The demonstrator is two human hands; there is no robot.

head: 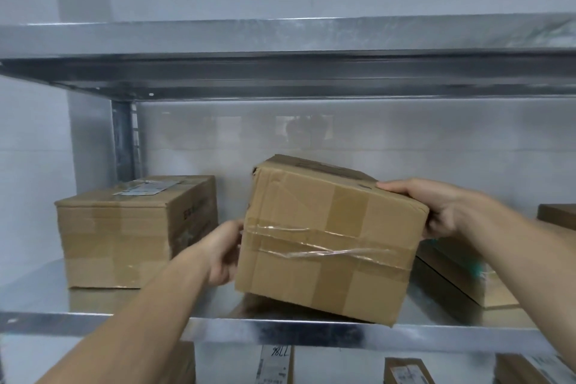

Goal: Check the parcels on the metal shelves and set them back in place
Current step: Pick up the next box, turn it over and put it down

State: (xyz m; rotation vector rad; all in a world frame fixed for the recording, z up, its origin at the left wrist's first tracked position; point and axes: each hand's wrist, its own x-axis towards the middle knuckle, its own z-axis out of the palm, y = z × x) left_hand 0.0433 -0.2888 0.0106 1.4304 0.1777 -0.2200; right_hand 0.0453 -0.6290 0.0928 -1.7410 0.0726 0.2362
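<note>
Two hands, both mine: my left hand (223, 254) and my right hand (436, 212), gripping one box between them. Two metal shelves: the upper shelf (280, 40) and the lower shelf (343, 338). One upright post (123, 134). Four cardboard boxes on the lower shelf: the middle box (327, 243) I hold, the left box (124, 234), a flat box (461, 277) under my right arm, and a dark box (558, 216) cut off at the edge. Below, I count three parcels in plain view: the labelled parcel (276, 365), the small parcel (405, 371) and the corner parcel (530, 368).
</note>
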